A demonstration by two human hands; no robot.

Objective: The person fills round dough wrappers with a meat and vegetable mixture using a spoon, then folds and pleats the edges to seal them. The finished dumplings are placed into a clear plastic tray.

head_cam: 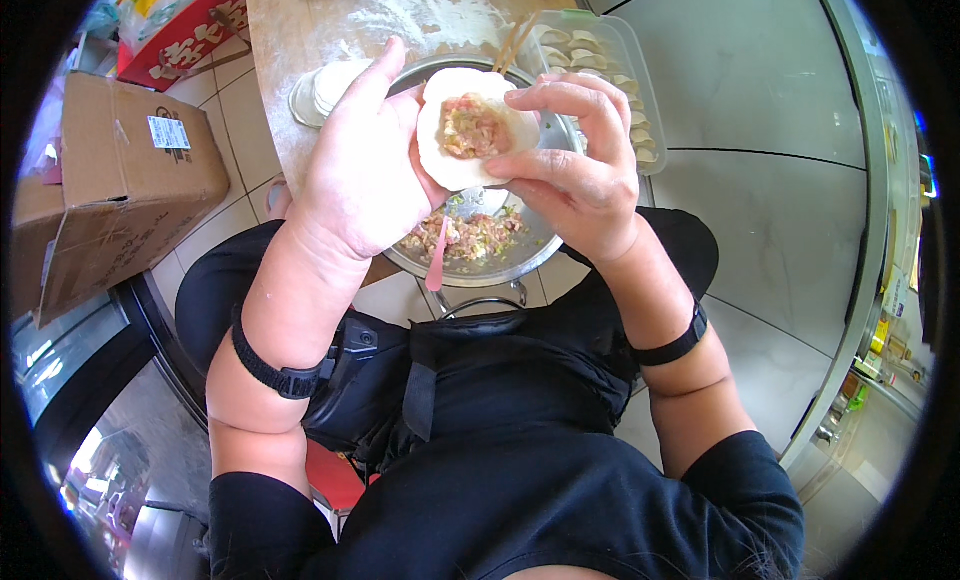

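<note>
A round dumpling wrapper (pixel 441 158) is held up over a metal bowl, with a mound of minced meat filling (pixel 474 127) in its middle. My left hand (pixel 367 160) supports it from the left, thumb raised away from the dough. With thumb and forefinger, my right hand (pixel 589 160) pinches the wrapper's right edge. Below, the metal bowl (pixel 551 239) contains more minced filling (pixel 480 236) with green bits. A spoon with a pink handle (pixel 437 256) leans on the bowl's near rim. Wooden chopsticks (pixel 516 44) stick up at its far side.
A stack of wrappers (pixel 322 92) lies left of the bowl on a wooden board (pixel 281 47) dusted with flour (pixel 427 17). To the right, a clear plastic box (pixel 652 92) carries rows of folded dumplings (pixel 585 55). A cardboard box (pixel 142 149) and a red carton (pixel 191 36) stand at left.
</note>
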